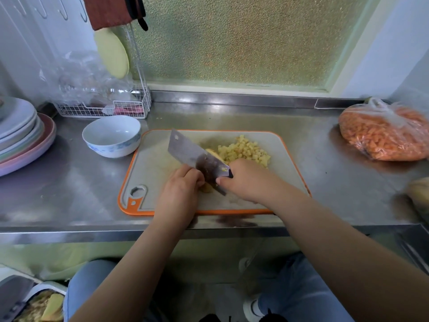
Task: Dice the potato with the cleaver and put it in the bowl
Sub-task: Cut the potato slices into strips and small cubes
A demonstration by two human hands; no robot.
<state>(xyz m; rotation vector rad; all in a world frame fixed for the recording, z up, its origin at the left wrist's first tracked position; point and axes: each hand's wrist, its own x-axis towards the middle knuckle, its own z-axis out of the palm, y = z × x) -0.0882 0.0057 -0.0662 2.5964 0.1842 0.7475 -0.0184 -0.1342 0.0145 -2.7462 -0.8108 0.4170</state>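
A grey cutting board (157, 173) with an orange rim lies on the steel counter. A heap of diced potato (243, 151) sits at its far right part. My right hand (248, 180) grips the cleaver's handle; the cleaver (192, 154) blade stands on edge across the board. My left hand (183, 184) has curled fingers holding a potato piece (206, 188) against the blade's near end. Another yellow potato piece (214, 154) shows just behind the blade. A white bowl (111, 135) with blue pattern stands empty, left of the board.
A stack of plates (21, 135) stands at far left. A white wire rack (104, 108) with plastic bags sits behind the bowl. A bag of diced carrot (383, 133) lies at right. A tray of peelings (41, 307) sits below the counter at lower left.
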